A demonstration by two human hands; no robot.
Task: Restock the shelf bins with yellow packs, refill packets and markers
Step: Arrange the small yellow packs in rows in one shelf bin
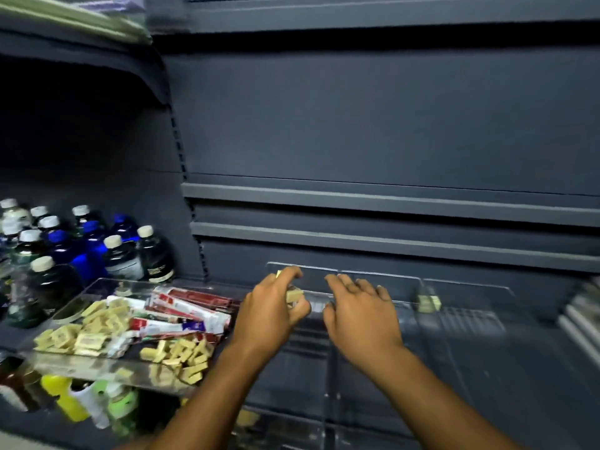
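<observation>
Your left hand [272,306] pinches a few yellow packs [293,295] over the clear bin [383,275]. Your right hand [360,306] hovers beside it, fingers relaxed, holding nothing. Left of your hands lie a heap of packs [94,329] and red-and-white refill packets [181,306], their print too blurred to read. A lone pack [428,303] sits right of your right hand, perhaps in the next compartment.

no legible text, labels too blurred
</observation>
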